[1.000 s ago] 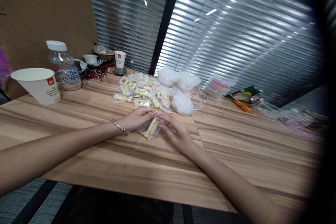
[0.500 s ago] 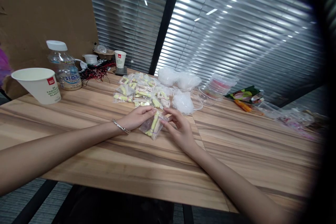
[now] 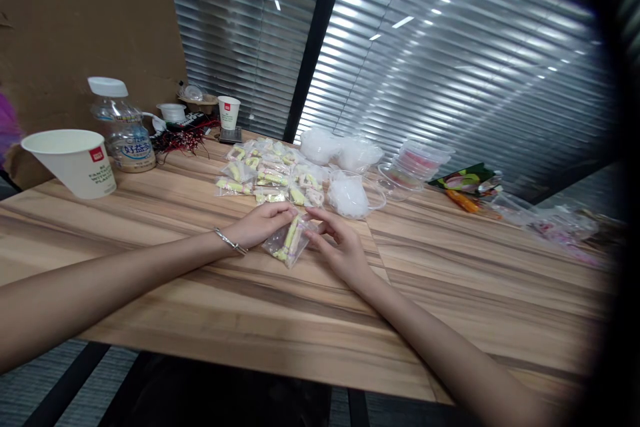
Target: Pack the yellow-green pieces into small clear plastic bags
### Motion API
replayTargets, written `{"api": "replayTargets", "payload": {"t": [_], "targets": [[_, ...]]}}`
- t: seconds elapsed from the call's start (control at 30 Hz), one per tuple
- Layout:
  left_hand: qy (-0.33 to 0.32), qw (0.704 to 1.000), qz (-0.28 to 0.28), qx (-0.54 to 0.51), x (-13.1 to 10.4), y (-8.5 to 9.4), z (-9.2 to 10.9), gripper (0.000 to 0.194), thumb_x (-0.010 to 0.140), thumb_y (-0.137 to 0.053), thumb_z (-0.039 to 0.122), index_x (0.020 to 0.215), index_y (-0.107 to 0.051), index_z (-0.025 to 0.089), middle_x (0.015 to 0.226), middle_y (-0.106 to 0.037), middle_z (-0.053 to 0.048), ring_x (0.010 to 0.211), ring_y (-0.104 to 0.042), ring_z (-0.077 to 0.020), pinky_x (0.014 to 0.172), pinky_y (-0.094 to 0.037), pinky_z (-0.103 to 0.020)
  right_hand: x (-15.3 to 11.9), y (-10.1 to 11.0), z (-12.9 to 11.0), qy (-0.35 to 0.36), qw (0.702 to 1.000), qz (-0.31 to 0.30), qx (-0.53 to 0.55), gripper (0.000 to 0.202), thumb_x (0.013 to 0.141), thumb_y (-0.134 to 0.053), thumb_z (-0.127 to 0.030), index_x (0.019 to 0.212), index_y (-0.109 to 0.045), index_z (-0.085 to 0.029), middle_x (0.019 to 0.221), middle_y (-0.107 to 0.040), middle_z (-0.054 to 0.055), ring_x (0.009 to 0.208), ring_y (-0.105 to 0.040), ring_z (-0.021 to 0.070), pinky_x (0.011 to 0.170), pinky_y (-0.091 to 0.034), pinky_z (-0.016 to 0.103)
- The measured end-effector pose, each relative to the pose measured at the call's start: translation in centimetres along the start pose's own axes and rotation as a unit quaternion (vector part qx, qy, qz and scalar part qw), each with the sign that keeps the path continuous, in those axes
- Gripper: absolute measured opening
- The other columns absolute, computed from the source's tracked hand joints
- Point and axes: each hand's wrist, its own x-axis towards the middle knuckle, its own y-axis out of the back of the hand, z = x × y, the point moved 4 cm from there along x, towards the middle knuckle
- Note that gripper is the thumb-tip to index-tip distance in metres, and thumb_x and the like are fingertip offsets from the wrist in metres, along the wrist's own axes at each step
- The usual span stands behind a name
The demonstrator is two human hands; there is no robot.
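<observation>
Between my hands, low over the wooden table (image 3: 210,307), is a clear plastic bag (image 3: 286,245) with yellow and pale pink pieces inside. My left hand (image 3: 263,222) pinches the bag's upper left edge between thumb and fingers. Over at its right edge, my right hand (image 3: 340,245) has its thumb and index finger curled against the plastic. Just beyond them lies a pile of similar small bags (image 3: 273,170) with yellow and pinkish contents. A clear container with white filling (image 3: 349,195) sits to the right of that pile.
Toward the left stand a paper cup (image 3: 75,167) and a plastic bottle (image 3: 129,133). A second paper cup (image 3: 229,113) is at the back, near red-black wires (image 3: 185,139). Stacked plastic containers (image 3: 420,160), an orange tool (image 3: 463,201) and clear packaging (image 3: 555,223) lie along the right.
The bag has shifted and turned slightly to the left, its contents swinging with it. My right fingers have moved a little left along its edge. My left hand keeps nearly the same place.
</observation>
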Motion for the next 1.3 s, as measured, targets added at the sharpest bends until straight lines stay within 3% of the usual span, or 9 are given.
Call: {"api": "replayTargets", "payload": {"t": [0.17,0.33,0.7,1.3], "targets": [[-0.007,1.000,0.001,0.022,0.02,-0.03,0.35,0.034,0.088,-0.046,0.043,0.091,-0.061,0.012,0.087,-0.058,-0.003,0.082,-0.052,-0.0149,0.076,-0.040,-0.024,0.08,-0.13,-0.70,0.030,0.999,-0.020,-0.007,0.037,0.088,-0.054,-0.020,0.125,-0.051,-0.026,0.120,-0.056,0.007,0.100,-0.056,0.0172,0.082,-0.051,0.030],[-0.007,1.000,-0.004,0.019,0.06,-0.06,0.37,0.036,0.088,-0.045,0.044,0.093,-0.061,0.012,0.086,-0.058,-0.003,0.080,-0.051,-0.0145,0.074,-0.040,-0.023,0.01,-0.16,-0.82,0.022,0.999,-0.029,-0.020,0.040,0.089,-0.053,-0.020,0.128,-0.048,-0.025,0.126,-0.053,0.007,0.106,-0.055,0.0186,0.086,-0.050,0.033],[-0.004,1.000,-0.010,0.010,0.00,-0.17,0.34,0.035,0.088,-0.046,0.044,0.095,-0.062,0.013,0.092,-0.061,-0.004,0.082,-0.053,-0.0150,0.074,-0.041,-0.024,-0.05,-0.31,-0.48,0.022,0.999,-0.029,-0.020,0.039,0.089,-0.054,-0.021,0.128,-0.049,-0.025,0.126,-0.055,0.006,0.102,-0.057,0.0176,0.083,-0.051,0.031],[0.000,0.998,-0.005,0.058,-0.15,-0.11,0.79,0.035,0.088,-0.044,0.044,0.094,-0.061,0.014,0.085,-0.058,-0.003,0.077,-0.050,-0.0139,0.070,-0.039,-0.023,-0.02,-0.11,-0.86,0.044,0.998,-0.025,-0.026,0.034,0.088,-0.056,-0.021,0.122,-0.053,-0.026,0.099,-0.057,0.005,0.080,-0.055,0.0140,0.076,-0.049,0.030]]}}
